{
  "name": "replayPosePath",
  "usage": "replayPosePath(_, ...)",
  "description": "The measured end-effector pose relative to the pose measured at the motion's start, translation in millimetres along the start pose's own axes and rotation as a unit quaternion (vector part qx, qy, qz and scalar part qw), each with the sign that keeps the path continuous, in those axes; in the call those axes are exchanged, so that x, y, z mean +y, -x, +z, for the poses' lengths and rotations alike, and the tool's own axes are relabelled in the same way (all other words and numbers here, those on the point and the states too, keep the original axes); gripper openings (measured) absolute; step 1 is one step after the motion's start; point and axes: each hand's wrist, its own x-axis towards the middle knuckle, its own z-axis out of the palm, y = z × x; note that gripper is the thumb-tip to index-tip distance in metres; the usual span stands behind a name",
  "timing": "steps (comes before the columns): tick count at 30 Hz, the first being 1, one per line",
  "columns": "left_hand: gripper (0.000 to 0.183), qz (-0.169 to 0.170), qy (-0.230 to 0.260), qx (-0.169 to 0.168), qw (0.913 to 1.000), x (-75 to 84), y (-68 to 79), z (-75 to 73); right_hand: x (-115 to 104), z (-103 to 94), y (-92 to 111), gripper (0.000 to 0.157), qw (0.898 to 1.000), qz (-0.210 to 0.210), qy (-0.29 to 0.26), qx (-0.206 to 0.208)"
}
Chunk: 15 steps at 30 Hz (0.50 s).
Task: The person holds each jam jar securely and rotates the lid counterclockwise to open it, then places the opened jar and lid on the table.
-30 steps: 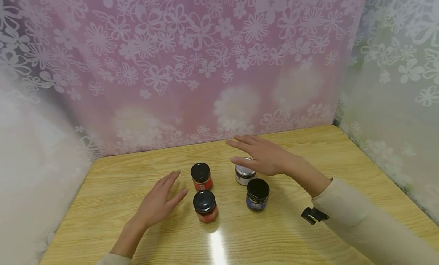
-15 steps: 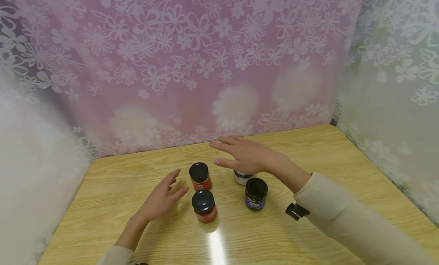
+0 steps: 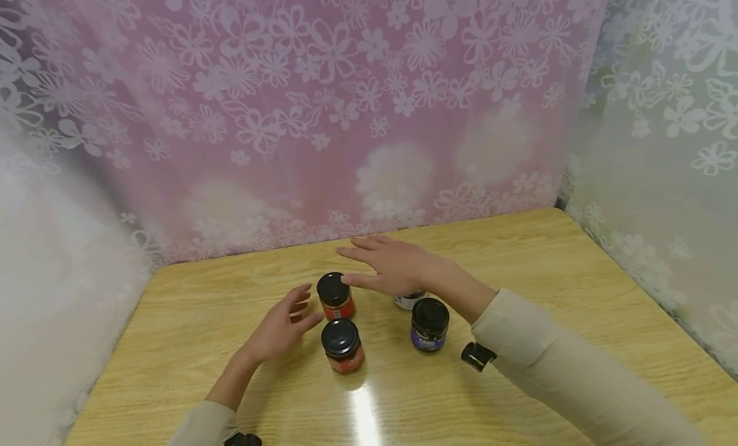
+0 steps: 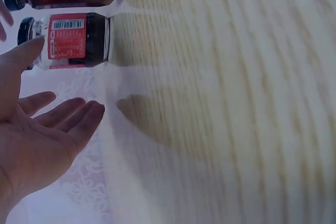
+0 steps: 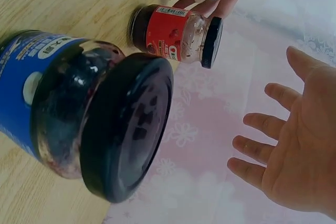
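Observation:
My left hand (image 3: 278, 327) hovers left of two black-lidded jars with red labels, its fingers spread near the back jar (image 3: 335, 297). The front red-labelled jar (image 3: 344, 346) stands just in front of it. Over the table's middle, my right hand (image 3: 392, 264) reaches leftward with extended fingers, its thumb overlapping the back jar's lid in the head view. Beneath its wrist a pale-labelled jar (image 3: 410, 301) is mostly hidden. Nearer stands a blue-labelled jar (image 3: 429, 325) with a black lid, large in the right wrist view. Neither hand holds anything.
All the jars stand upright on a wood-grain table (image 3: 490, 254). A pink flowered curtain (image 3: 323, 125) hangs along the back edge, and a pale one (image 3: 663, 177) closes off the right side. Light glares on the tabletop near the front.
My right hand has moved left from above the pale-labelled jar toward the back red-labelled jar. The left hand has shifted slightly right, closer to that jar. The jars have stayed put.

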Motion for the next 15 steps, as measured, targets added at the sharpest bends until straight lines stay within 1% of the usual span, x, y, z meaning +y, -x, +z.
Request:
replayPosePath(5,0.068,0.001,0.015,-0.001,0.9999,-4.4,-4.2,1.7,-3.7,3.0,-3.7,0.066,1.000,0.013,0.000,-0.014)
replayPosePath(8,0.070,0.005,0.023,-0.001,0.9997,-5.4,-5.9,3.4,-6.4,4.8,-5.7,0.066,1.000,0.014,-0.005,-0.021)
replayPosePath(15,0.066,0.009,0.039,-0.002,0.9992,0.6,-9.0,8.9,-10.7,8.5,-8.6,0.067,1.000,0.008,0.004,-0.029)
